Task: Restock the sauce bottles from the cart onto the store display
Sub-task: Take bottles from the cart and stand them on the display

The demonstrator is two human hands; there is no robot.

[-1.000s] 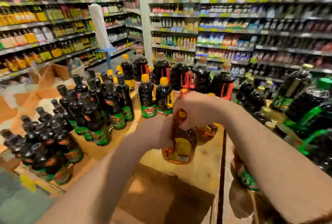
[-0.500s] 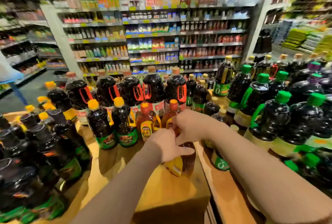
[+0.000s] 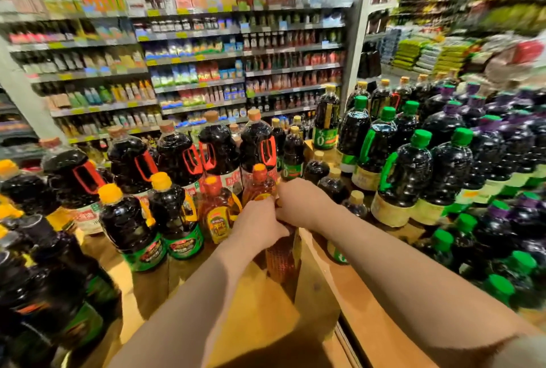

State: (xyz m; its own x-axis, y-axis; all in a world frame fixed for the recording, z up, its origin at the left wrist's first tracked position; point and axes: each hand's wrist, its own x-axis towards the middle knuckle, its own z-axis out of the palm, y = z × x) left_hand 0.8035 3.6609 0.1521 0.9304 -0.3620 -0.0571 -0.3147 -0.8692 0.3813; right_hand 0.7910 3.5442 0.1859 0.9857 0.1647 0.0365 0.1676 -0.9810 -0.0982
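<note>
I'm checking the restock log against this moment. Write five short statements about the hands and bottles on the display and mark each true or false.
1. Both hands grip one amber bottle. True: the left hand and the right hand close on its upper part.
2. The held bottle lies flat on the wooden display top. False: it stands upright.
3. The two amber bottles left of the hands have orange caps. True.
4. The big dark bottles with red handles stand in front of the hands. False: they stand behind the amber ones, farther from the person.
5. The dark bottles on the right have green caps. True.
</note>
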